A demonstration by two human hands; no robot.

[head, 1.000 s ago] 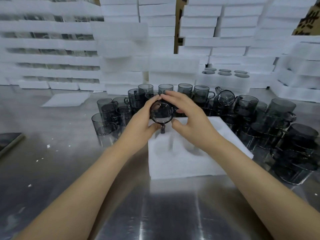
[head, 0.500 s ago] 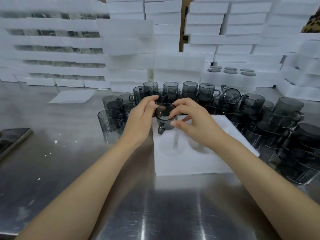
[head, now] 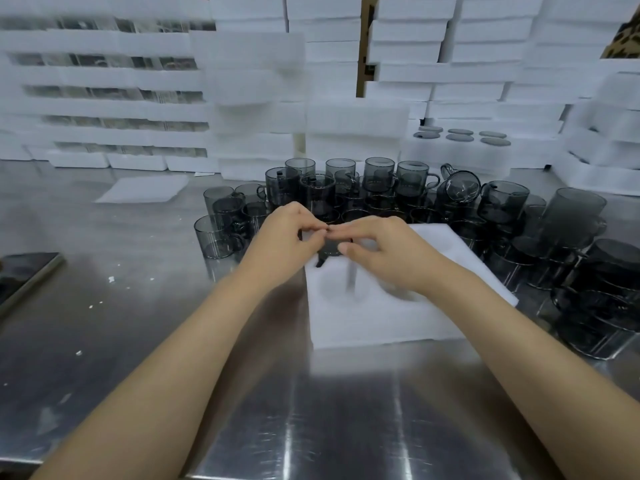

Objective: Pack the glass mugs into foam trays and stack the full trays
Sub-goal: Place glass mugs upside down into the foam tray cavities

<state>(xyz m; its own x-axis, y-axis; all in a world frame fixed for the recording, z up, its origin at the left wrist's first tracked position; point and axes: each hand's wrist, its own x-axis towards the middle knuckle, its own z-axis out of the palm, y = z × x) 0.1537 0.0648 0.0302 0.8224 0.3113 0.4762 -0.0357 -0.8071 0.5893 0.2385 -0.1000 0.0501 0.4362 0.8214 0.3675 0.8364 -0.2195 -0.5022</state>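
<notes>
Down at the far left pocket of the foam tray [head: 398, 317] right now, with a smoky glass mug [head: 330, 249] caught between both hands. Gripping it from the left with the left hand [head: 284, 240], fingers curled in and tips meeting over the rim. Closing in from the right with the right hand [head: 391, 252], thumb pressed to the near side of the glass, fingers bent across the top. Dark handle poking out toward the near left, low against the white foam. Hard to tell whether seated fully in the pocket or just above it, with blur and knuckles in the way. Tray lying flat on the steel table [head: 138, 323], slightly skewed, just near of the crowd of loose mugs [head: 379, 183]. Plenty of grey glass there, wrapping round the tray's far and right sides, some piled two high at the right, and one tipped mug [head: 462, 185] showing its mouth. Beyond, a wall of stacked foam trays [head: 332, 57] across the whole far side. Among them on the right, a packed tray [head: 460, 147] with round tops showing. Far left on the table, a loose foam sheet [head: 143, 188]; at the left edge, a dark flat slab [head: 24, 275].
</notes>
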